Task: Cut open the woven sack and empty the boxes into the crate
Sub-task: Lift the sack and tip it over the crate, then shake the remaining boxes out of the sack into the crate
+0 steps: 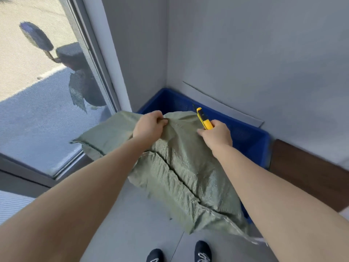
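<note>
The person stands over a green woven sack (181, 167) that lies across a blue crate (247, 137). The crate sits on the floor (132, 214) in the corner where two grey walls (245, 53) meet. The sack covers the crate's near and left parts, and only the far rim and right end of the crate show past the cloth. One stitched end of the sack juts out to the left towards the window (37, 91). The other end hangs down over the crate's near side, with a frayed pale edge near the person's shoes (203, 251).

The left hand (149, 125) is clenched on the sack's upper end, with a fold of cloth bunched between its curled fingers and thumb and pulled up into a ridge. The right hand (215, 135) is just to the right of it, over the same end of the sack. It is wrapped around the handle of a yellow knife (203, 120). The knife points up and away from the person. Its dark blade is out and shows against the blue crate, just past the top edge of the cloth and not touching it. One fingertip of the right hand lies at the sack's surface, though actual contact cannot be made out.

A long dark line runs diagonally down the sack between the two forearms. It may be a slit or a seam.

A brown skirting (311, 167) runs along the right wall beside the crate.
</note>
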The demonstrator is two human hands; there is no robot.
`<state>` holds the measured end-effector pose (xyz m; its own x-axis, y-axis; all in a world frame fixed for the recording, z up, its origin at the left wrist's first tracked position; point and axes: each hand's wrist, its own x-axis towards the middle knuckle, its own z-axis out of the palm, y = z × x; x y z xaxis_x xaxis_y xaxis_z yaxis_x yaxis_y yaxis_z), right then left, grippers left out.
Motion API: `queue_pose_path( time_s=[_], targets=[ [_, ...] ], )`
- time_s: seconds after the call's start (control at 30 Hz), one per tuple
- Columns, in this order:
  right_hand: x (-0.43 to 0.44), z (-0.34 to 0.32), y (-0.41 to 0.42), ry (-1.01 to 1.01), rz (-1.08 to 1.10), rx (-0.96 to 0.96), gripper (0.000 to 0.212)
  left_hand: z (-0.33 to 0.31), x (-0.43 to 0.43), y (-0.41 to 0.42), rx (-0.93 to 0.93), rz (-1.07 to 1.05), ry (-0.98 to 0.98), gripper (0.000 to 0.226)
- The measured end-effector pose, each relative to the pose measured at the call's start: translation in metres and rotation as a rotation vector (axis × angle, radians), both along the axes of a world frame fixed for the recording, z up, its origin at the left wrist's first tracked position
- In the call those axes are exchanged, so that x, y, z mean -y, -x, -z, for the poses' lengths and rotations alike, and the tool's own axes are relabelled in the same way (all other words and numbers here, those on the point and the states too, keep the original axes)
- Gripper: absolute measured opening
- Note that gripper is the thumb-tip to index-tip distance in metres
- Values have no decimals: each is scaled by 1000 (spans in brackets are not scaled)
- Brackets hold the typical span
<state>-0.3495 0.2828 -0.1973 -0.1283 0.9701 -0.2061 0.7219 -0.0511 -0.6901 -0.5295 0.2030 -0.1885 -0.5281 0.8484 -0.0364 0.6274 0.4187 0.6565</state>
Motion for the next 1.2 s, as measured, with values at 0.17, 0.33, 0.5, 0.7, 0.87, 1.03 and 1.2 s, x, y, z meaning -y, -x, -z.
queue_pose_path(
  time_s=[0.17, 0.33, 0.5, 0.7, 0.87, 1.03, 1.2],
  targets=[
    [19, -22, -23, 21, -36, 120, 45, -7, -24, -4, 98, -81, -57, 21],
    [37, -33, -40, 120, -183, 155, 55, -15, -42, -8, 134, -86, -50, 20],
    [35, -26, -43, 64, -209, 260, 45, -14, -55, -12, 179, -108, -40, 20],
    [24, -20, -54, 62, -177, 225, 20, -2, -50, -5, 120, -28, 35, 21],
    [15, -16, -57, 64, -166, 208, 18, 17, -22, 16, -282, 64, 240, 58],
    [4, -16, -56, 70, -112, 174, 14, 30, 16, 22, -682, 466, 110, 91],
    [-3, -16, -59, 40, -69, 145, 14, 48, 15, 34, -787, 488, 245, 34]
  ],
)
